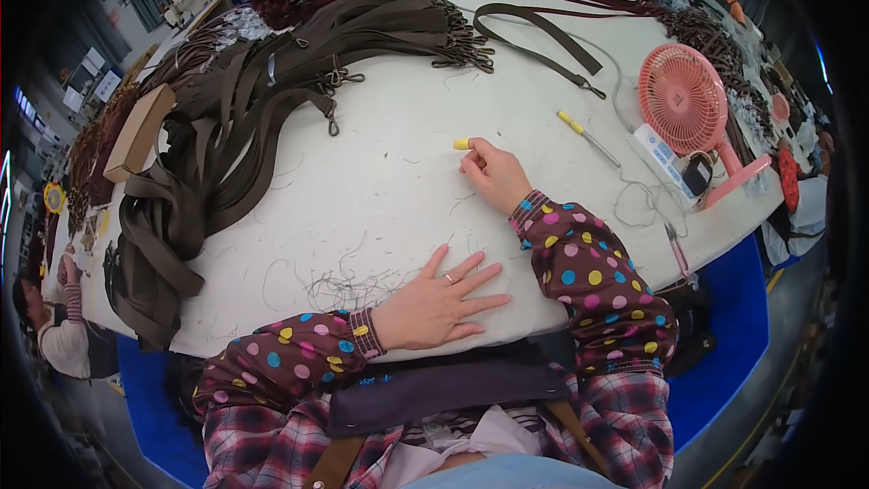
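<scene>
My left hand (439,306) lies flat on the white tabletop near its front edge, fingers spread, with a ring on one finger and nothing held. Beside it is a scatter of loose dark thread ends (348,288). Farther right and forward, my right hand (496,177) hovers over or rests on the table, fingers curled in; a yellow finger cover (463,144) caps one fingertip. No object shows in that hand. Nearest to it lies a pen-like tool (588,139) with a yellow end. A single dark brown strap (543,23) with a metal snap hook lies beyond.
Many brown straps with hooks (235,118) are heaped at left, beside a cardboard box (138,133). At right stand a pink fan (683,100) and a white power strip (665,158) with a cable; snips (677,249) lie near the edge. Another person (68,326) is at far left.
</scene>
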{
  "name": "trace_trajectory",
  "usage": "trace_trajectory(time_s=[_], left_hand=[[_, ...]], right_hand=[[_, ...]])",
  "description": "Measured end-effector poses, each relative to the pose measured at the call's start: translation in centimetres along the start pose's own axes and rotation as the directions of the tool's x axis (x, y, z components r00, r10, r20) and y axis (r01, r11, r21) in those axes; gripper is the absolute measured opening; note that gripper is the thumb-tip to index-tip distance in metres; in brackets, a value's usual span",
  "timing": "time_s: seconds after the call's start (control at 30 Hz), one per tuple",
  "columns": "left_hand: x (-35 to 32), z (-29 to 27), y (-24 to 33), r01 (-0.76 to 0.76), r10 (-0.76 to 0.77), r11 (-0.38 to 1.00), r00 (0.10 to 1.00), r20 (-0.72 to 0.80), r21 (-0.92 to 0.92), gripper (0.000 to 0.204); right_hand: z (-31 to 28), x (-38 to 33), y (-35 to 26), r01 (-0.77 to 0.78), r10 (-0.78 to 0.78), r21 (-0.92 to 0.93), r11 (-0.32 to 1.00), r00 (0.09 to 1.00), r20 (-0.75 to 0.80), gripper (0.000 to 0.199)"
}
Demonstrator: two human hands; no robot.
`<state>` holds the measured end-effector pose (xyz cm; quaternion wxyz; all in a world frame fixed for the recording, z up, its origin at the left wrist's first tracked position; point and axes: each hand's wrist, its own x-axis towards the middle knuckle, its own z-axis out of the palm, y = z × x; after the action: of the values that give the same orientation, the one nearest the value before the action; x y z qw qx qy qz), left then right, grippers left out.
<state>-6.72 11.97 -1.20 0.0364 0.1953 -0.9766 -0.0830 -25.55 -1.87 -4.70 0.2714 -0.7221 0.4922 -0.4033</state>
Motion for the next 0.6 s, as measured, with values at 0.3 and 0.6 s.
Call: trace_trajectory(time_s=[0.3, 0.6], left_hand=[[-2.3, 0.1, -7.2, 0.549, -0.541, 0.835, 0.832, -0.126, 0.042, 0.048], [-18.8, 0.2, -5.7, 0.905, -0.869, 0.425, 0.403, -0.286, -0.015, 0.048]], right_hand=[[0.3, 0.1, -0.2, 0.044, -0.042, -0.043, 0.998, 0.998, 0.037, 0.026], [-0.3, 0.2, -0.1, 0.066, -0.062, -0.062, 0.996, 0.996, 0.067, 0.027]])
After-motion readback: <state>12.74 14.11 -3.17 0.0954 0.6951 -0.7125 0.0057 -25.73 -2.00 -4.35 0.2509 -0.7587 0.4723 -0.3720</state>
